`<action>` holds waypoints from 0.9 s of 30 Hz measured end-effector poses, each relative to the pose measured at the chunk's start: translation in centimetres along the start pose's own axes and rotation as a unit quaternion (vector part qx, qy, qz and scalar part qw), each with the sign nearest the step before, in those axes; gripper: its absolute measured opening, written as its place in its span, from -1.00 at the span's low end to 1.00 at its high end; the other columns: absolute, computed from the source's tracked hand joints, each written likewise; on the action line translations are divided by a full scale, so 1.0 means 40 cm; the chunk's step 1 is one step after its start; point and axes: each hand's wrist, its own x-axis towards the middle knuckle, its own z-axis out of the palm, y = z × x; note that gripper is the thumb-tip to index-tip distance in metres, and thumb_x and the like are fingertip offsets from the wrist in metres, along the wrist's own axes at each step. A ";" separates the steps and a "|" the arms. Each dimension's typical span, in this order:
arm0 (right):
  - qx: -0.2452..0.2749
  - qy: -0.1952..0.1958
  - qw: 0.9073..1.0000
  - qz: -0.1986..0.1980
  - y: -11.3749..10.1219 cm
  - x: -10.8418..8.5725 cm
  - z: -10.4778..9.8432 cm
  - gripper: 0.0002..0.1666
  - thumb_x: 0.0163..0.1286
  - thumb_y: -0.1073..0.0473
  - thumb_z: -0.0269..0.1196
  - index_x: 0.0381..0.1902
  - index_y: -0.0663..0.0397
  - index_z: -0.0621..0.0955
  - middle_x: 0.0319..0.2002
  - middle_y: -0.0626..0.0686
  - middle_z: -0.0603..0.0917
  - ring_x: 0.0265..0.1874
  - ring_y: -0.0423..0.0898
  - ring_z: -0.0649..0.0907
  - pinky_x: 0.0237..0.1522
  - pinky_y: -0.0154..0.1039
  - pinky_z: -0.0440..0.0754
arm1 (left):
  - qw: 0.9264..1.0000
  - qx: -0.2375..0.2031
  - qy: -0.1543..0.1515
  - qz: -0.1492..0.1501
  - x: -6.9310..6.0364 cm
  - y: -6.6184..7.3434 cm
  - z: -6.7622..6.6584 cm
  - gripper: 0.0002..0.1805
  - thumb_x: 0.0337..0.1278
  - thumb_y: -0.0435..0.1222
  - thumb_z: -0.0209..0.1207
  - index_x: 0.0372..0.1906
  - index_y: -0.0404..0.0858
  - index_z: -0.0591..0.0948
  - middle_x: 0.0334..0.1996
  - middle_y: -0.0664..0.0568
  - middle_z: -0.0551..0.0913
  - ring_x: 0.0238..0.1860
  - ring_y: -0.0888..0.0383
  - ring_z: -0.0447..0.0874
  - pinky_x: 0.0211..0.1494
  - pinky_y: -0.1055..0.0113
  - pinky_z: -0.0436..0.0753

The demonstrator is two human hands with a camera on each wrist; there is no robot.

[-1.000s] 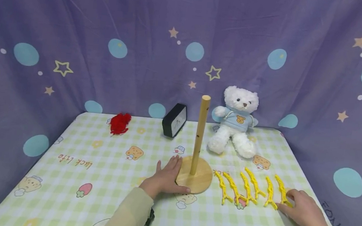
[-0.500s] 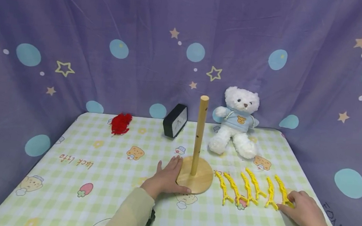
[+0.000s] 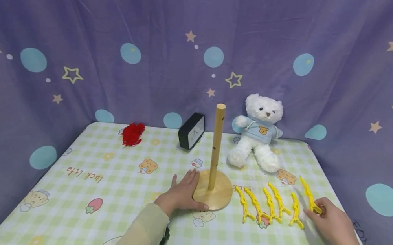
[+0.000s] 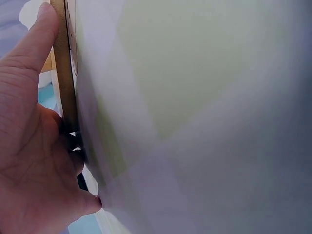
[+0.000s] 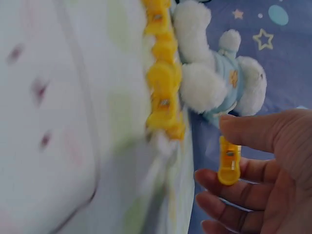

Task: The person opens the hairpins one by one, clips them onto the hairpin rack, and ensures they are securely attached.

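Observation:
A wooden post on a round base stands upright at mid-table. My left hand lies spread against the left edge of that base, fingers straight; the left wrist view shows the thumb along the wooden rim. On the right, my right hand pinches the forked end of one yellow clip, raised off the cloth. In the right wrist view this clip sits between thumb and fingers. Several other yellow clips lie in a row between the base and my right hand.
A white teddy bear in a blue top sits at the back right. Behind the post, to its left, stands a black clock. A red bundle lies at the back left. A purple curtain hangs behind the table.
My right hand has lifted the rightmost yellow clip off the table; it was lying there beside the fingers before. The left hand has stayed against the base.

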 end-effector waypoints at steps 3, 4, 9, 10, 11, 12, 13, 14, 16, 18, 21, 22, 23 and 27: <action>0.029 0.027 0.999 -0.015 -0.035 -0.005 -0.003 -0.39 0.30 -0.13 0.31 0.00 0.30 0.51 -0.19 0.31 0.66 -0.24 0.21 0.64 -0.27 0.11 0.53 | 1.000 -0.003 -0.004 -0.001 0.001 -0.001 0.001 0.35 -0.16 0.40 0.25 0.56 -0.28 -0.11 0.56 -0.12 -0.17 0.55 -0.03 -0.29 0.41 -0.28 -0.28; 0.038 0.036 0.998 -0.024 -0.047 -0.006 -0.003 -0.41 0.31 -0.11 0.30 0.02 0.28 0.52 -0.14 0.33 0.66 -0.23 0.22 0.65 -0.26 0.12 0.54 | 1.000 -0.001 -0.007 -0.002 0.003 -0.001 0.002 0.35 -0.15 0.40 0.24 0.56 -0.28 -0.12 0.56 -0.11 -0.19 0.55 -0.02 -0.30 0.42 -0.28 -0.29; 0.063 0.072 0.992 -0.080 -0.110 -0.003 0.006 -0.49 0.36 0.01 0.28 0.13 0.23 0.56 -0.19 0.24 0.69 -0.28 0.18 0.66 -0.28 0.09 0.59 | 1.000 0.001 -0.014 -0.004 0.005 -0.004 0.006 0.36 -0.14 0.40 0.23 0.56 -0.27 -0.16 0.57 -0.10 -0.24 0.55 0.00 -0.36 0.42 -0.26 -0.34; 0.064 0.082 0.990 -0.094 -0.121 -0.001 0.009 -0.51 0.37 0.05 0.28 0.15 0.22 0.56 -0.25 0.19 0.69 -0.32 0.13 0.65 -0.32 0.05 0.59 | 1.000 0.002 -0.016 -0.005 0.005 -0.004 0.006 0.36 -0.14 0.41 0.23 0.56 -0.26 -0.17 0.57 -0.09 -0.25 0.55 0.01 -0.38 0.42 -0.26 -0.35; 0.065 0.090 0.988 -0.108 -0.133 0.001 0.012 -0.52 0.38 0.09 0.27 0.17 0.22 0.56 -0.32 0.13 0.67 -0.37 0.07 0.63 -0.37 -0.02 0.58 | 1.000 -0.002 -0.015 -0.005 0.004 -0.004 0.006 0.36 -0.14 0.40 0.23 0.56 -0.26 -0.16 0.57 -0.10 -0.25 0.55 0.00 -0.37 0.42 -0.26 -0.35; 0.067 0.098 0.986 -0.121 -0.144 0.003 0.016 -0.53 0.38 0.12 0.27 0.18 0.21 0.56 -0.40 0.07 0.63 -0.44 0.00 0.59 -0.44 -0.09 0.54 | 1.000 -0.002 -0.016 -0.005 0.004 -0.004 0.006 0.36 -0.14 0.41 0.23 0.56 -0.26 -0.17 0.57 -0.09 -0.26 0.55 0.01 -0.38 0.42 -0.25 -0.36; 0.069 0.106 0.983 -0.135 -0.155 0.004 0.020 -0.54 0.39 0.15 0.27 0.19 0.19 0.56 -0.47 0.02 0.57 -0.51 -0.07 0.53 -0.50 -0.16 0.49 | 1.000 -0.005 -0.016 -0.006 0.003 -0.004 0.005 0.36 -0.14 0.41 0.23 0.56 -0.26 -0.17 0.57 -0.08 -0.26 0.55 0.01 -0.38 0.42 -0.25 -0.36; 0.071 0.118 0.979 -0.149 -0.167 0.006 0.025 -0.55 0.38 0.19 0.27 0.20 0.17 0.56 -0.51 -0.03 0.51 -0.56 -0.13 0.47 -0.54 -0.22 0.41 | 1.000 -0.009 -0.016 -0.006 0.003 -0.003 0.005 0.36 -0.14 0.40 0.23 0.56 -0.26 -0.16 0.57 -0.09 -0.25 0.55 0.00 -0.37 0.42 -0.25 -0.36; 0.075 0.135 0.973 -0.172 -0.190 0.008 0.034 -0.56 0.38 0.24 0.26 0.21 0.11 0.57 -0.58 -0.09 0.38 -0.64 -0.21 0.32 -0.60 -0.28 0.26 | 1.000 -0.011 -0.016 -0.005 0.003 -0.003 0.005 0.36 -0.14 0.41 0.23 0.56 -0.25 -0.16 0.57 -0.08 -0.25 0.55 0.00 -0.36 0.42 -0.24 -0.36; 0.083 0.144 0.968 -0.187 -0.214 0.011 0.044 -0.57 0.38 0.28 0.26 0.20 0.04 0.58 -0.63 -0.10 0.32 -0.72 -0.23 0.23 -0.66 -0.29 0.22 | 1.000 -0.011 -0.016 -0.005 0.004 -0.004 0.004 0.36 -0.14 0.41 0.23 0.56 -0.26 -0.16 0.57 -0.09 -0.24 0.55 0.00 -0.35 0.42 -0.25 -0.35; 0.096 0.145 0.965 -0.196 -0.249 0.017 0.059 -0.58 0.38 0.30 0.25 0.18 -0.03 0.61 -0.61 -0.08 0.43 -0.78 -0.25 0.24 -0.69 -0.31 0.27 | 1.000 -0.009 -0.017 -0.005 0.004 -0.004 0.002 0.36 -0.14 0.42 0.22 0.56 -0.25 -0.16 0.57 -0.09 -0.24 0.55 -0.01 -0.35 0.42 -0.25 -0.35; 0.100 0.144 0.964 -0.199 -0.260 0.020 0.064 -0.58 0.37 0.31 0.25 0.17 -0.03 0.62 -0.56 -0.05 0.52 -0.78 -0.24 0.27 -0.68 -0.30 0.31 | 1.000 -0.010 -0.018 -0.005 0.004 -0.004 0.002 0.36 -0.14 0.41 0.22 0.56 -0.25 -0.16 0.57 -0.09 -0.24 0.55 -0.01 -0.35 0.42 -0.25 -0.35; 0.101 0.142 0.963 -0.204 -0.271 0.024 0.069 -0.59 0.36 0.31 0.26 0.16 -0.03 0.63 -0.48 -0.01 0.61 -0.76 -0.23 0.35 -0.66 -0.29 0.36 | 1.000 -0.011 -0.019 -0.005 0.003 -0.004 0.001 0.35 -0.14 0.41 0.22 0.56 -0.26 -0.16 0.57 -0.09 -0.25 0.55 -0.01 -0.35 0.42 -0.25 -0.35; 0.101 0.130 0.959 -0.232 -0.316 0.039 0.090 -0.61 0.33 0.34 0.28 0.10 0.03 0.66 -0.10 0.10 0.74 -0.52 -0.11 0.62 -0.49 -0.20 0.53 | 1.000 -0.017 -0.022 -0.007 0.001 -0.003 0.000 0.35 -0.13 0.40 0.23 0.56 -0.26 -0.17 0.57 -0.09 -0.25 0.55 -0.02 -0.36 0.42 -0.24 -0.37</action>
